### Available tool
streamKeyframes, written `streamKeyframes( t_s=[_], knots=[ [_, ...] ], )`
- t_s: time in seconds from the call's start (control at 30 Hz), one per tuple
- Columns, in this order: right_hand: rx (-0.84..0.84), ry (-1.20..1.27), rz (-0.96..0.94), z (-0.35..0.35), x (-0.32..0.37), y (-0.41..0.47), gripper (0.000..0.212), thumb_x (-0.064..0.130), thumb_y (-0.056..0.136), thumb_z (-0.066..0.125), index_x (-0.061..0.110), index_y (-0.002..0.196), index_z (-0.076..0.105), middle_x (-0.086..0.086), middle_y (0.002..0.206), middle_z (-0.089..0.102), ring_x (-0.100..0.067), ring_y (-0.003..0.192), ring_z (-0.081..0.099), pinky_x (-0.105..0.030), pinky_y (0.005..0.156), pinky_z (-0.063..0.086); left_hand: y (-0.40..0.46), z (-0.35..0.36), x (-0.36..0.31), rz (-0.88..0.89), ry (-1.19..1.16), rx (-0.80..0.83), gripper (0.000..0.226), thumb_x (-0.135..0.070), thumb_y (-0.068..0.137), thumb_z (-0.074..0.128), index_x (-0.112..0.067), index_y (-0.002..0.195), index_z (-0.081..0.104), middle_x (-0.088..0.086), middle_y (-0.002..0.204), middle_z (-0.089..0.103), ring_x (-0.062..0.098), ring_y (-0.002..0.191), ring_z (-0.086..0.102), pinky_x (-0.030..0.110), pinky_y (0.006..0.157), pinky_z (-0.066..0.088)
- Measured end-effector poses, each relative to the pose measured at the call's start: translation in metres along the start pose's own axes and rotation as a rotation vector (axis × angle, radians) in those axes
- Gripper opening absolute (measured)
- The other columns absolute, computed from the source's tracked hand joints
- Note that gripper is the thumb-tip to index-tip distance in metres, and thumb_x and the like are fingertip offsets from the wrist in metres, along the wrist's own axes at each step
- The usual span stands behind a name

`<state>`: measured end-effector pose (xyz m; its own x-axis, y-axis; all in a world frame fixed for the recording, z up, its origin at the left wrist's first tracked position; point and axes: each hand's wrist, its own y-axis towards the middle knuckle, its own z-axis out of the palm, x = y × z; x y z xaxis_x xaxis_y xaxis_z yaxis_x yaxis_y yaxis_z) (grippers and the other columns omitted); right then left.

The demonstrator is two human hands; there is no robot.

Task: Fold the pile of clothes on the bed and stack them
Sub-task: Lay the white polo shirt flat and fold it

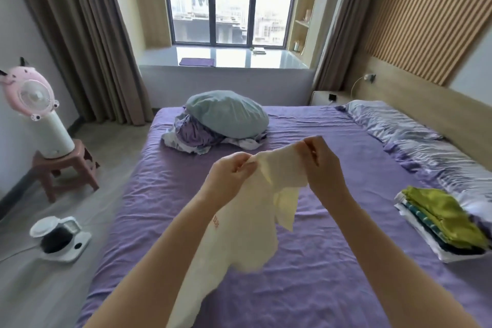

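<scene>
Mid-fold prep: left hand (234, 168) and right hand (320, 160) each pinch the top edge of a cream garment (247, 221), held up over the bed (319, 287). Next, probably: spread flat, fold, add to stack (442, 224). Unfolded pile (197, 136) waits.

Both forearms are bare to the frame edge, with no sleeves, rings or watch showing.

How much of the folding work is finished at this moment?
Done: a folded stack lies at the bed's right edge. In hand: left hand and right hand hold up a cream garment. Left: the crumpled pile near the far end.
</scene>
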<state>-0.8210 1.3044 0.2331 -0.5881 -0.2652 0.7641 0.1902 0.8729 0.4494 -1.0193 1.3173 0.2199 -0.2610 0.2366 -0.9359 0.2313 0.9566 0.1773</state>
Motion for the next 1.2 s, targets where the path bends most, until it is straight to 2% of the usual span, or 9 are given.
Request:
streamKeyframes(
  t_s=[0.13,0.2,0.27,0.4,0.57,0.8,0.97,1.07,1.2],
  knots=[
    [-0.116,-0.027,-0.116,-0.046,0.036,0.012,0.011,0.023,0.097,0.049,0.019,0.087,0.049,0.014,0.073,0.052,0.002,0.068,0.049,-0.009,0.059,0.033,0.001,0.021,-0.060,-0.032,-0.083,0.031,0.015,-0.016,0.094,0.051,-0.016,0.080,0.052,-0.004,0.074,0.045,0.007,0.066,0.040,0.018,0.059,0.035],
    [-0.141,0.004,-0.137,-0.070,0.043,0.014,0.011,0.024,0.096,0.051,0.019,0.086,0.051,0.015,0.075,0.055,0.009,0.071,0.052,-0.003,0.062,0.034,-0.006,0.039,-0.081,-0.044,-0.162,0.060,0.030,-0.037,0.084,0.060,-0.009,0.085,0.049,0.002,0.080,0.046,0.013,0.072,0.044,0.029,0.067,0.039],
    [-0.137,0.040,-0.147,-0.093,0.044,0.013,0.011,0.026,0.094,0.053,0.020,0.084,0.053,0.016,0.077,0.059,0.013,0.074,0.053,-0.001,0.062,0.034,-0.011,0.055,-0.096,0.022,0.049,0.073,0.049,-0.053,0.066,0.067,-0.012,0.086,0.049,-0.002,0.083,0.054,0.014,0.074,0.051,0.034,0.070,0.045],
    [-0.125,0.091,-0.142,-0.144,0.036,0.008,0.012,0.028,0.090,0.058,0.018,0.082,0.058,0.014,0.075,0.062,0.009,0.072,0.054,-0.003,0.061,0.037,-0.025,0.082,-0.120,0.056,0.345,0.133,0.025,-0.019,0.066,0.062,-0.020,0.074,0.038,-0.005,0.073,0.043,0.012,0.064,0.039,0.028,0.056,0.035],
    [-0.098,0.141,-0.103,-0.217,0.011,0.001,0.010,0.029,0.085,0.062,0.022,0.078,0.062,0.015,0.077,0.065,0.006,0.069,0.055,-0.004,0.059,0.037,-0.043,0.102,-0.129,0.046,0.245,0.146,0.013,0.011,0.081,0.056,0.000,0.080,0.063,0.003,0.072,0.049,0.014,0.068,0.040,0.026,0.062,0.033],
    [-0.065,0.161,-0.108,-0.292,-0.035,-0.024,0.015,0.022,0.084,0.065,0.031,0.080,0.053,0.011,0.072,0.062,0.007,0.066,0.054,-0.004,0.060,0.038,-0.069,0.181,-0.145,0.068,0.009,-0.052,0.016,-0.001,0.091,0.058,-0.004,0.102,0.069,0.000,0.084,0.061,0.003,0.074,0.051,0.014,0.068,0.041],
    [-0.018,0.116,-0.103,-0.329,-0.058,-0.035,0.018,0.020,0.085,0.067,0.030,0.090,0.052,0.011,0.078,0.061,0.015,0.071,0.053,-0.002,0.062,0.036,-0.070,0.230,-0.173,0.164,0.185,-0.011,0.026,-0.025,0.078,0.078,-0.003,0.084,0.065,-0.005,0.070,0.052,0.004,0.062,0.045,0.015,0.058,0.037],
    [0.049,0.188,-0.026,-0.342,-0.065,-0.038,0.017,0.018,0.085,0.068,0.023,0.094,0.054,0.005,0.082,0.060,0.005,0.065,0.056,-0.012,0.057,0.043,-0.068,0.258,-0.192,0.193,0.168,-0.012,0.024,-0.023,0.076,0.080,-0.003,0.082,0.068,-0.007,0.069,0.057,0.001,0.061,0.049,0.018,0.062,0.040],
    [0.277,0.513,-0.016,-0.354,-0.060,-0.045,0.016,0.006,0.086,0.066,0.015,0.094,0.055,-0.006,0.085,0.060,-0.020,0.054,0.063,-0.028,0.046,0.051,-0.066,0.289,-0.208,0.030,0.024,0.160,0.058,-0.031,0.072,0.080,-0.018,0.123,0.057,-0.002,0.106,0.070,0.012,0.097,0.066,0.029,0.089,0.051]
  ],
)
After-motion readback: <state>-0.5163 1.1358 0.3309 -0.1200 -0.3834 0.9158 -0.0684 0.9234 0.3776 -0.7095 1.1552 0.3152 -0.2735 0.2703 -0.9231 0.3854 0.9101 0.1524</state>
